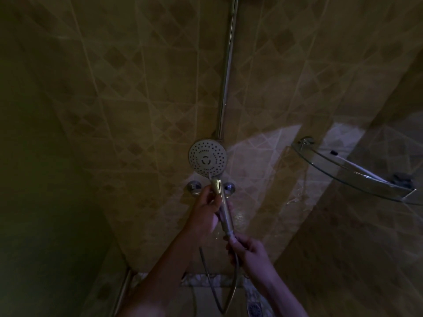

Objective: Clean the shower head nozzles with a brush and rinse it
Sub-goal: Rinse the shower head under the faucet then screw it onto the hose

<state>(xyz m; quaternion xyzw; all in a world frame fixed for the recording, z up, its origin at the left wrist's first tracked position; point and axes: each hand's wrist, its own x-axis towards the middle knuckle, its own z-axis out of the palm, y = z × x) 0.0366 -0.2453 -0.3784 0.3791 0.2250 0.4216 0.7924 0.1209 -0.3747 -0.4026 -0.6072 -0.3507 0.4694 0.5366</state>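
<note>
A round shower head (207,158) faces me with its dotted nozzle plate, held up in front of the tiled wall. Its metal handle (223,208) slants down to the right. My left hand (204,212) grips the upper part of the handle from the left. My right hand (248,251) holds the hose (235,275) right below the handle's end. The hose hangs down in a loop towards the floor. No brush is in view.
A vertical chrome riser rail (226,83) runs up the wall above the head. Two chrome tap fittings (194,187) sit on the wall behind my left hand. A curved glass corner shelf (348,170) juts out at the right. A floor drain (254,308) lies below.
</note>
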